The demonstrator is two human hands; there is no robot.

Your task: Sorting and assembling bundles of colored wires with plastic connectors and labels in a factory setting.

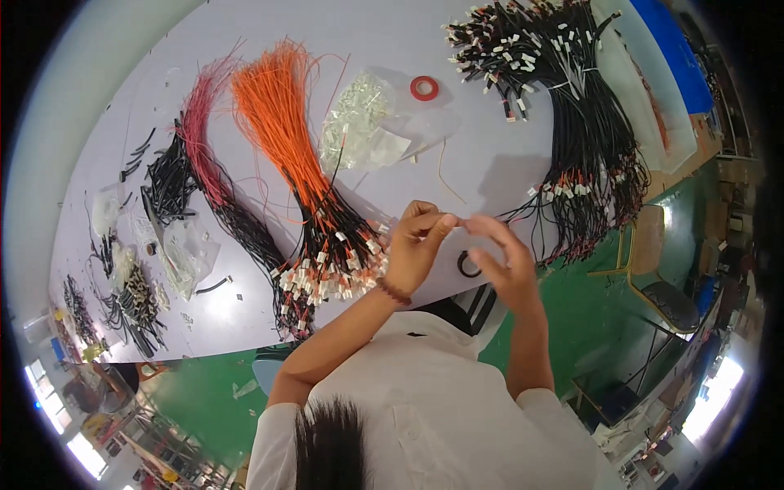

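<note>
A: What's each grip doing?
B: The left hand [415,249] pinches something thin [460,220], too small to make out, above the near edge of the surface [482,155]; the right hand [510,265] is blurred, so I can't tell
A: Anything close?
B: A black ring [461,263] at the near edge, the orange bundle [282,114] leftward, the black bundle [580,122] along the right edge
A: Handling advice?
B: I'd pinch near the tip, brace both wrists, and use light fingertip pressure

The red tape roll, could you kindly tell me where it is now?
In the head view, the red tape roll lies upper centre on the table, just right of the clear plastic bag.
</note>
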